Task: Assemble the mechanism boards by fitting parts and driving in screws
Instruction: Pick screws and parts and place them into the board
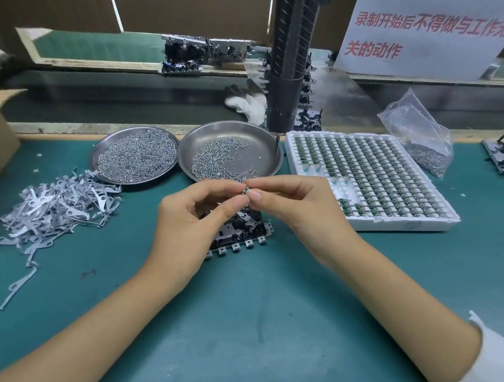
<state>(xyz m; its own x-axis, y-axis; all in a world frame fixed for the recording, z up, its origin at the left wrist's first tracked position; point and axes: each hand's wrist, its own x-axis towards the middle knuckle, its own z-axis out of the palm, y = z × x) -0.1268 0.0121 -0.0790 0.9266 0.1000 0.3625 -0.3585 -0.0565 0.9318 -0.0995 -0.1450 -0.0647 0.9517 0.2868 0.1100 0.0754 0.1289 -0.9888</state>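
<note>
The green mat [255,312] leaves open room toward the person; beyond sit the white parts tray [399,220] and two steel dishes of screws [211,161]. The mechanism board [239,237] lies flat under the hands — stiff and light, best held by its edges. Left hand [187,227] and right hand [301,208] together pinch a tiny part [246,189], probably from the tray — light and easily dropped.

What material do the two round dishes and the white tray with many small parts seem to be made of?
The two round dishes look like bare metal, probably steel: grey, smooth, with a dull shine. The white tray looks like foam or thin moulded plastic: matte, soft-edged cells; I cannot tell which.
</note>
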